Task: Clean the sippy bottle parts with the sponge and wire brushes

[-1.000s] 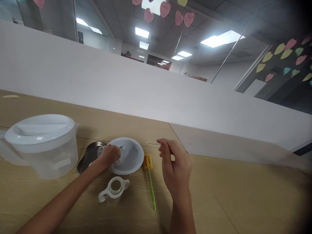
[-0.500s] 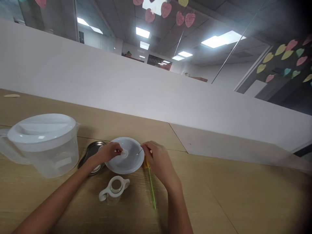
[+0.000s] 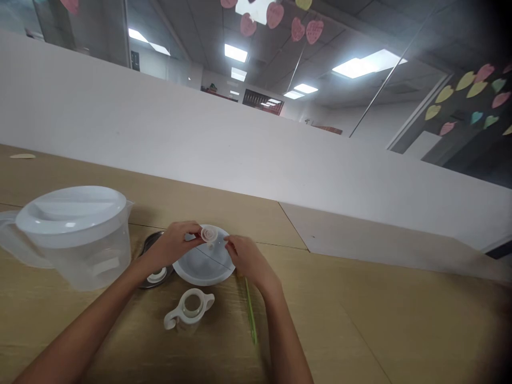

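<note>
My left hand (image 3: 180,237) pinches a small round translucent plastic piece with rings on its face (image 3: 209,234), held above the far side of a white bowl (image 3: 196,272). My right hand (image 3: 248,258) is closed with fingertips together over the bowl's right rim; what they hold, if anything, is too small to make out. A thin dark line crosses the bowl's inside; I cannot tell what it is. In front of the bowl stands a small clear cup with a white two-handled collar (image 3: 191,306). A thin green handle (image 3: 250,314) lies below my right hand, its far end partly hidden.
A large translucent lidded pitcher (image 3: 80,240) stands at the left. Between it and the bowl, a metal tray (image 3: 150,242) holds a white ring (image 3: 157,276), partly covered by my left forearm. A white wall (image 3: 224,149) rises behind the wooden table (image 3: 340,320).
My left hand has lifted the round piece up and slightly right, turning its ringed face toward me. My right hand has shifted slightly left and down; the thin stick at its fingertips no longer shows there.
</note>
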`<action>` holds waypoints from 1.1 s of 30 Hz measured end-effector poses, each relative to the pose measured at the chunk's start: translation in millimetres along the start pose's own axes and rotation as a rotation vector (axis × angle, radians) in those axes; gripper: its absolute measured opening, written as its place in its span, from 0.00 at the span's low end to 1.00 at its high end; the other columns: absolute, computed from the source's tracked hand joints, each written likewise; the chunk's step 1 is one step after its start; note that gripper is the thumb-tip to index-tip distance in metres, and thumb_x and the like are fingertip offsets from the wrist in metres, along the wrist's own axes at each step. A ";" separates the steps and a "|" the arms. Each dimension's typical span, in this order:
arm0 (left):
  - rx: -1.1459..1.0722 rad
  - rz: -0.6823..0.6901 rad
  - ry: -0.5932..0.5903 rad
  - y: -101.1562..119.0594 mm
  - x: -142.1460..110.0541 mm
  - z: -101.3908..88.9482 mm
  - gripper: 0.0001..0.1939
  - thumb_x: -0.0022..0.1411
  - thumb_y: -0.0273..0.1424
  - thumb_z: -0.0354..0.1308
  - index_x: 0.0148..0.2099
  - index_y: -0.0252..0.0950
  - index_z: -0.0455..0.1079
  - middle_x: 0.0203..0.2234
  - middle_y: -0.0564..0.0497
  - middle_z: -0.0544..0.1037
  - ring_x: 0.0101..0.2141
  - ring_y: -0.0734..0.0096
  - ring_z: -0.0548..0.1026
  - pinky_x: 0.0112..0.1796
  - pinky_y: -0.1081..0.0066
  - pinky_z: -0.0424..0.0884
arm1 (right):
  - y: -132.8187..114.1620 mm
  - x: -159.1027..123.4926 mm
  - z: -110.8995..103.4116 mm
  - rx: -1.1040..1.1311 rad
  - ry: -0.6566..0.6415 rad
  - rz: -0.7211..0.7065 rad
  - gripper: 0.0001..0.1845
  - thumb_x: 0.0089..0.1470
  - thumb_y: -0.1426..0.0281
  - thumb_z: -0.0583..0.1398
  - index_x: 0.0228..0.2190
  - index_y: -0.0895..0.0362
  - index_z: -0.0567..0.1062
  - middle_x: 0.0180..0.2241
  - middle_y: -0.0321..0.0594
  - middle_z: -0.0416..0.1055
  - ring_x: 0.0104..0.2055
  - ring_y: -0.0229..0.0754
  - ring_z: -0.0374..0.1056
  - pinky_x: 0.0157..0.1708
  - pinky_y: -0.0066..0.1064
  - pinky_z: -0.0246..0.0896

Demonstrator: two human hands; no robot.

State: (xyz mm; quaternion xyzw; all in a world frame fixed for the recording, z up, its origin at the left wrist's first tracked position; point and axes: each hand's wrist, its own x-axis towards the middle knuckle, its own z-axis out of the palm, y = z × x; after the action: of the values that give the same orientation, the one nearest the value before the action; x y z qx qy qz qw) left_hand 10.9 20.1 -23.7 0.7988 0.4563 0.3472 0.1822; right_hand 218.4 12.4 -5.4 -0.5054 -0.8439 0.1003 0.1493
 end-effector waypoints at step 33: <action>0.101 -0.161 -0.386 -8.2 -31.3 -29.6 0.11 0.53 0.33 0.56 0.39 0.43 0.76 0.30 0.53 0.80 0.29 0.69 0.75 0.28 0.75 0.64 | -62.1 -40.6 -5.2 -0.048 -0.029 -0.254 0.18 0.55 0.65 0.59 0.47 0.55 0.70 0.39 0.41 0.74 0.36 0.44 0.71 0.32 0.31 0.60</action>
State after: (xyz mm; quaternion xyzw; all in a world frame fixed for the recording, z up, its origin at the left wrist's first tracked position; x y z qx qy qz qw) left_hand -26.1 -3.1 -20.3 0.8194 0.4924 0.1488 0.2529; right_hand 187.1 -52.4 13.2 -0.3964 -0.9054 0.0678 0.1363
